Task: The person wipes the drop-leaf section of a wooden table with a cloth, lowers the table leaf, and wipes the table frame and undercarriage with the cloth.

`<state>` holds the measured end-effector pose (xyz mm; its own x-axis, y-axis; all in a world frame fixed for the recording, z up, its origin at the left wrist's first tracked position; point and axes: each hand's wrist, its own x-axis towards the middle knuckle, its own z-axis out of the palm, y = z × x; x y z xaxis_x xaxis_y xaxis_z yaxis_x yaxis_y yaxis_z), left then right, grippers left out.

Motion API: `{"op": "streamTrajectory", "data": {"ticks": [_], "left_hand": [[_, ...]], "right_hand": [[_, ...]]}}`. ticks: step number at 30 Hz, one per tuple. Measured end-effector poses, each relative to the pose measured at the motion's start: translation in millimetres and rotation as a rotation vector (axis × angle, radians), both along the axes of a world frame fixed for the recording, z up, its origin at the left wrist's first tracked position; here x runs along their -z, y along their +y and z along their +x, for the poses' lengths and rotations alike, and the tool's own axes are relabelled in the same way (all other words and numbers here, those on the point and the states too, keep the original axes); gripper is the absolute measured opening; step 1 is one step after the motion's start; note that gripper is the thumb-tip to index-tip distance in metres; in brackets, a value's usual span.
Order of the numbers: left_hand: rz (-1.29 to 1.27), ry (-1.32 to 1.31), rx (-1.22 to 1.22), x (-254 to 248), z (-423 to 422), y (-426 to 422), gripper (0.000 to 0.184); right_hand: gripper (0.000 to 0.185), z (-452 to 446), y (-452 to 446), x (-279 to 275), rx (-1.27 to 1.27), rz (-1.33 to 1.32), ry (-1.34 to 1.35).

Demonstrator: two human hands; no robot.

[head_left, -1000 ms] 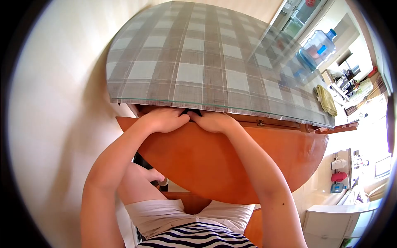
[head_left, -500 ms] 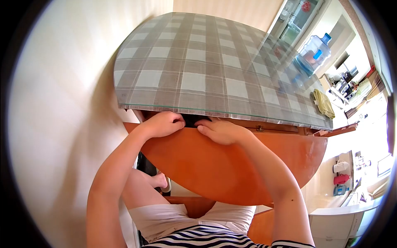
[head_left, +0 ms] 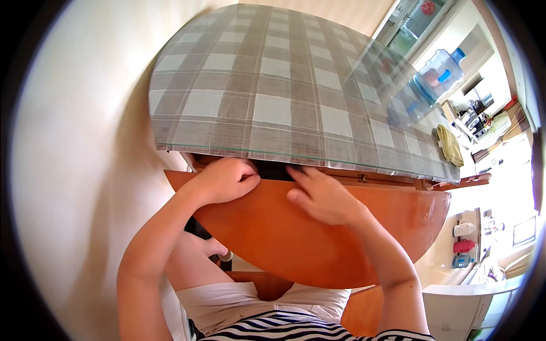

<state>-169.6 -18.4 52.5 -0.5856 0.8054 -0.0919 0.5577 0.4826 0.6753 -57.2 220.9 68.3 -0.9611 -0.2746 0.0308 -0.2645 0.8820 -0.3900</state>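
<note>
A glossy orange-brown wooden leaf (head_left: 318, 244) hangs tilted below the table's front edge, over my lap. Between it and the glass-topped table (head_left: 273, 108) runs a narrow gap, where a black thing (head_left: 273, 171) shows, its kind unclear. At the gap's left part, my left hand (head_left: 230, 181) rests on the leaf's upper edge with fingers curled in beside the black thing; what they grip is hidden. My right hand (head_left: 327, 196) has its thumb and fingers apart, fingertips at the black thing's right end, palm over the leaf.
A large blue water jug (head_left: 438, 77) stands on the table's far right, with a folded yellow cloth (head_left: 449, 146) at the right edge. A small metal latch (head_left: 363, 178) sits in the gap. The wall (head_left: 85, 142) is close on the left; a white cabinet (head_left: 460, 310) stands at lower right.
My right hand has drawn back toward me and to the right, its fingers spreading and more of the black thing showing. My left hand has shifted slightly right and down, still curled.
</note>
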Motion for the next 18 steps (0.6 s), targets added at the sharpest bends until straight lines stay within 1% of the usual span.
{"op": "streamTrajectory", "data": {"ticks": [1,2,3,4,6,7,8,10,12,14,18], "left_hand": [[-0.037,0.058,-0.016,-4.7,4.6,-0.3,0.031],[-0.038,0.055,-0.006,-5.2,10.4,-1.2,0.031],[-0.04,0.146,-0.046,-4.5,17.2,-3.6,0.03],[-0.039,0.239,-0.086,-5.0,23.6,-4.8,0.029],[-0.009,0.242,-0.099,-5.1,30.1,-5.0,0.027],[0.027,0.267,-0.106,-2.0,29.9,-6.2,0.026],[0.062,0.292,-0.117,-0.7,29.0,-6.9,0.026],[0.065,0.283,-0.125,-1.7,29.9,-7.5,0.026],[0.068,0.284,-0.142,-0.6,29.1,-8.1,0.026],[0.065,0.313,-0.136,3.2,28.2,-9.3,0.027],[0.073,0.295,-0.131,1.3,29.9,-9.0,0.027]], "right_hand": [[0.061,-3.4,-6.0,2.5,0.006,-0.001,-0.003],[0.063,-8.5,-14.4,3.7,-0.132,0.014,0.072],[0.064,-13.3,-20.8,4.0,-0.264,0.031,0.147],[0.064,-20.9,-24.3,2.2,-0.247,0.032,0.146],[0.066,-34.9,-26.5,-2.2,-0.133,-0.019,-0.206],[0.069,-34.5,-23.6,2.8,-0.123,0.001,-0.143],[0.069,-31.0,-17.3,3.9,-0.115,0.0,-0.141],[0.077,-17.1,5.2,2.1,0.138,0.202,-0.294],[0.081,-12.8,35.0,-18.1,0.232,0.301,-0.519],[0.082,-0.4,64.9,-23.5,0.433,0.381,-0.538],[0.074,31.4,130.9,-22.4,0.624,0.367,-0.43]]}}
